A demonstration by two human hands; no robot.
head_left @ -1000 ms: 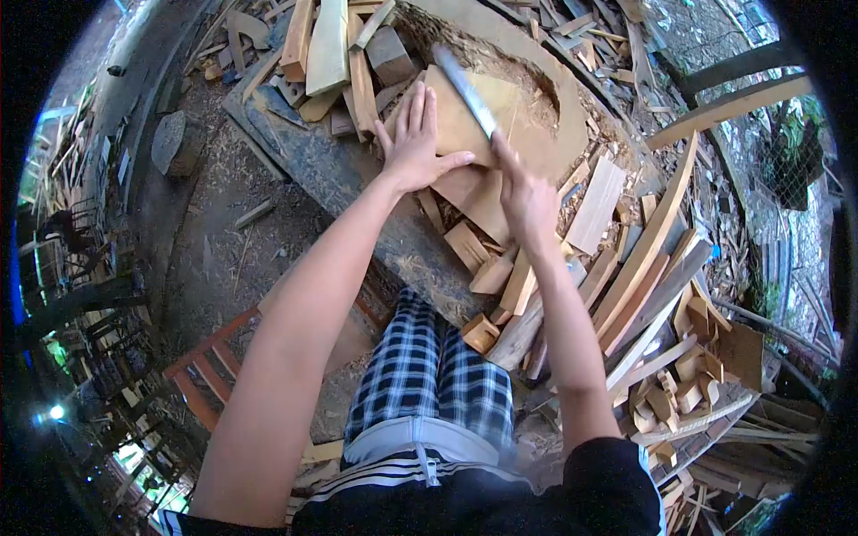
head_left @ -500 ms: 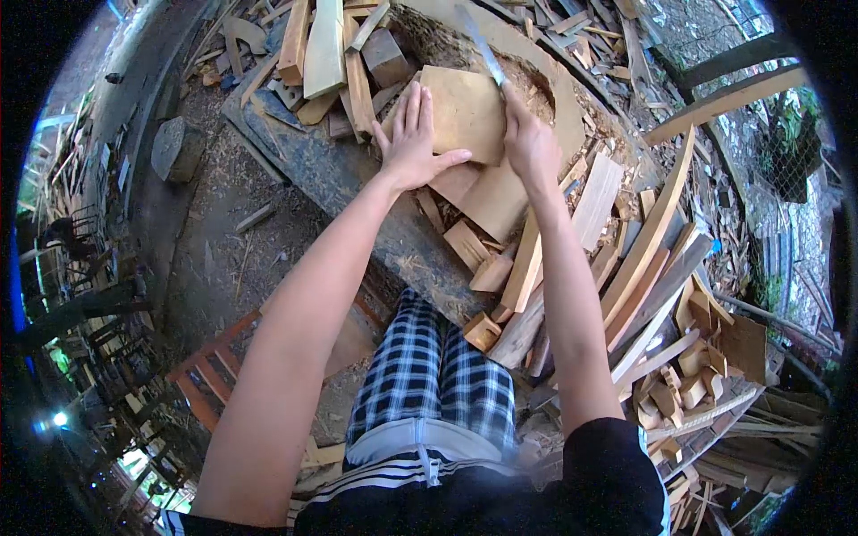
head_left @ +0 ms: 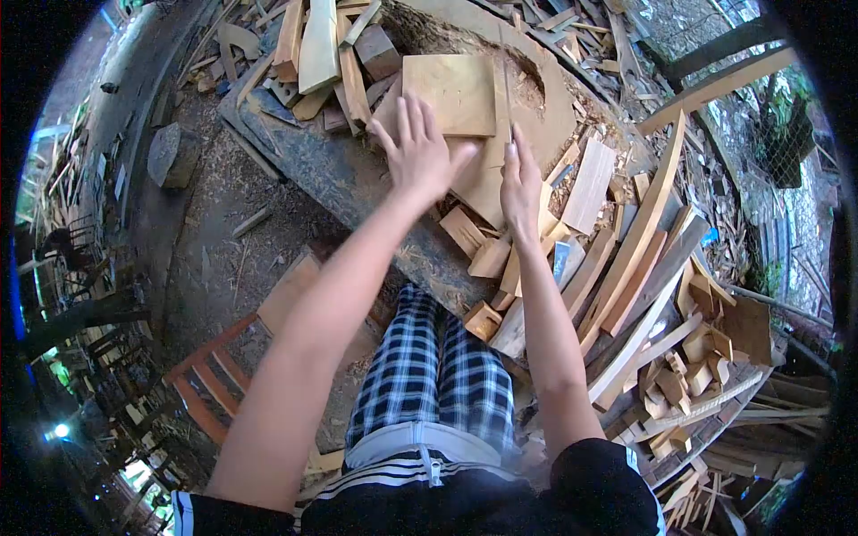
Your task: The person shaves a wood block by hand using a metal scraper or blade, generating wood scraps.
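Note:
A pale square wooden block (head_left: 450, 96) lies on a wider flat board (head_left: 487, 189) on the workbench. My left hand (head_left: 418, 152) is slightly blurred, its fingers spread, with the fingertips at the block's lower left corner. In my right hand (head_left: 521, 188) is a long-bladed knife (head_left: 506, 98), gripped low by its handle. Its thin blade points away from me, almost edge-on, just right of the block. Behind the block, the worn wood has a rough hollow (head_left: 527, 85) with shavings in it.
Cut pieces of wood (head_left: 326, 54) are heaped at the back left of the dark bench plank (head_left: 335, 183). Long curved strips (head_left: 643, 241) lie to the right, beyond small offcuts (head_left: 469, 234). A red slatted chair (head_left: 210, 380) stands at lower left.
The block has turned squarer to me and shifted slightly left. My left hand has slid down off its face, and the knife has drawn back toward me, its blade turned edge-on.

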